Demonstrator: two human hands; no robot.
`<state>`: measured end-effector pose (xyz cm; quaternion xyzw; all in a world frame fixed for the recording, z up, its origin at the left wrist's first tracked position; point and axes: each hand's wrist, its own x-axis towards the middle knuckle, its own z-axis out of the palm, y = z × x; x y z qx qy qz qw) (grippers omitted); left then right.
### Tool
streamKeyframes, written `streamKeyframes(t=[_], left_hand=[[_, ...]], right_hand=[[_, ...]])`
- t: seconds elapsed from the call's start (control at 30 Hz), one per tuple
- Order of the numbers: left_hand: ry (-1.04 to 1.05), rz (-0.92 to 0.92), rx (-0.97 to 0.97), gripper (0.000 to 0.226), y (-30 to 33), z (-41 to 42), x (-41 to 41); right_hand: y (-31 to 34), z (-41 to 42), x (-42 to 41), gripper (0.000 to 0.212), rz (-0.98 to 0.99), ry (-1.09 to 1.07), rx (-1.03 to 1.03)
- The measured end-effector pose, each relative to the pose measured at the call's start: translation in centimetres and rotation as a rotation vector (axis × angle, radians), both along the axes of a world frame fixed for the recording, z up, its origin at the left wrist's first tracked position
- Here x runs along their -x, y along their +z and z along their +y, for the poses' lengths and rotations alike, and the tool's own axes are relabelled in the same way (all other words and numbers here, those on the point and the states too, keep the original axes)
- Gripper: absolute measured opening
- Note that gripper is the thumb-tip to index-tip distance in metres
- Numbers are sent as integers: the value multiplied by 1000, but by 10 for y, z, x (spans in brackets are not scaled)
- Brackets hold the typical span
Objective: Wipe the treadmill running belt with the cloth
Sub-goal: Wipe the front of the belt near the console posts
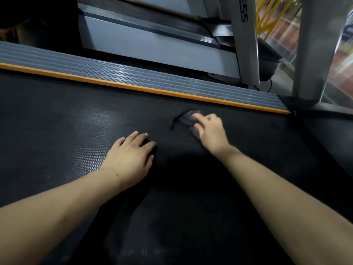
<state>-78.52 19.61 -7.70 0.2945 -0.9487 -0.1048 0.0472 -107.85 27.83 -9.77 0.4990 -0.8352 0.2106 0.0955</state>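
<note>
The black running belt (76, 131) fills most of the view, with a pale dusty patch left of centre. My right hand (210, 131) is on the belt near the far rail, blurred with motion, its fingers curled round a small dark grey cloth (186, 119). The cloth sticks out to the left of the fingers and lies against the belt. My left hand (129, 155) rests flat on the belt, palm down, fingers straight and holding nothing.
A grey ribbed side rail (133, 77) with an orange strip (152, 90) borders the belt on the far side. A grey upright post (317, 48) stands at the right. Another treadmill (152, 41) stands beyond the rail.
</note>
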Motion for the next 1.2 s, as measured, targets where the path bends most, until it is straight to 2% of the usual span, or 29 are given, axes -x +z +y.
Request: streamKeyframes(t=[0.1, 0.17, 0.23, 0.37, 0.47, 0.7, 0.9, 1.2], left_hand=[[15, 1, -17, 48, 3, -8, 3], [21, -3, -18, 49, 3, -14, 5], [29, -6, -20, 48, 4, -18, 8], [37, -10, -19, 48, 6, -13, 10], [41, -17, -4, 47, 9, -8, 0], [44, -51, -12, 47, 8, 19, -48], [40, -56, -6, 47, 8, 62, -96], [76, -66, -38, 44, 27, 111, -179]], right_hand=[[9, -30, 39, 32, -92, -380, -53], [8, -36, 35, 30, -138, -437, -68], [7, -40, 18, 31, -125, -365, -49], [9, -53, -27, 38, -116, 65, -55], [6, -42, -55, 41, -178, 224, -82], [10, 38, -73, 43, -213, 238, -188], [14, 108, -140, 41, -282, 241, -174], [39, 181, -226, 43, -432, 309, -274]])
